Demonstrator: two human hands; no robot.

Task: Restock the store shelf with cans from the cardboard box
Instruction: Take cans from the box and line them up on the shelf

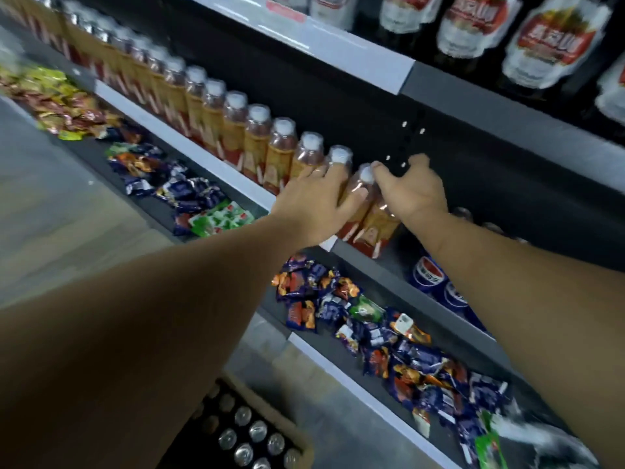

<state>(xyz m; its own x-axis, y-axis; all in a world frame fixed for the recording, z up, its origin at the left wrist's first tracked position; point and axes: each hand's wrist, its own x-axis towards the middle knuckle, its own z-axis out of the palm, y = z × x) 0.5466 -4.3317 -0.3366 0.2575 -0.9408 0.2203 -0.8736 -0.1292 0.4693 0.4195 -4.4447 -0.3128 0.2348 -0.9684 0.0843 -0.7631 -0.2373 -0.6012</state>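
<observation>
Squaring end bottle (363,201) of row: your left hand (313,201) and right hand (414,194) clasped it together. Pepsi cans (429,275) sat right of bottle; cardboard box (250,431) of cans below. You did best sliding bottle upright, clearing can space.

Blue cans (430,275), right of centre, on the shelf below the bottle row: round red, white and blue Pepsi emblem; the lettering under it is too blurred to read.
Large dark bottles (554,38), upper right of the frame: red and white labels with big white characters, blurred and unreadable.
Orange-labelled bottles (257,143), row running from upper left to centre: label print not legible.
Snack packets (419,353), lower shelf: print too small and blurred to read.
Shelf-edge tag (285,11), top centre: pink tag, text unreadable.
</observation>
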